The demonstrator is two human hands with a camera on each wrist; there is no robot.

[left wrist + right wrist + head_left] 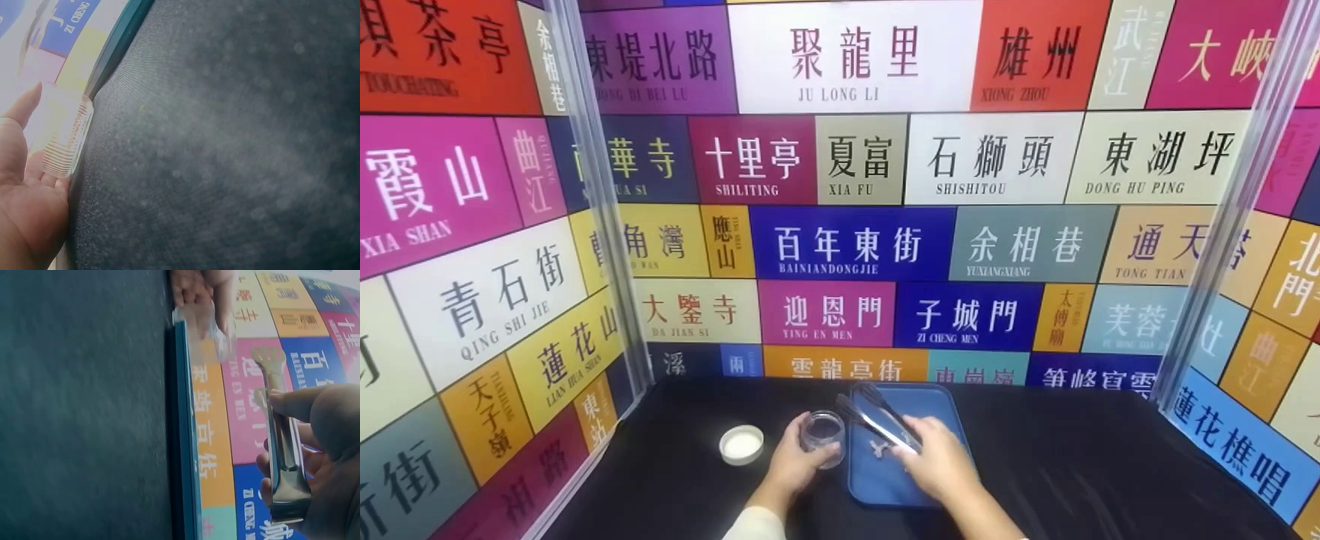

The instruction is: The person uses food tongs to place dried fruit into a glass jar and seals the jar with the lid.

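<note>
My left hand (795, 463) grips a clear ridged jar (826, 433) at the tray's left edge, thumb on the near side and fingers round the far side. The jar's mouth is uncovered. In the left wrist view its ridged wall (67, 138) shows between thumb and fingers. My right hand (943, 459) holds metal tongs (289, 486) over the blue tray (911, 487), the tips pointing away and to the left, slightly apart. Some small pale pieces (879, 448) lie on the tray beneath the tongs.
A round white lid (742, 444) lies on the black tabletop (675, 480) left of the jar. Behind the table stands a wall of coloured name panels (847, 247). Clear upright posts (604, 187) rise at both sides.
</note>
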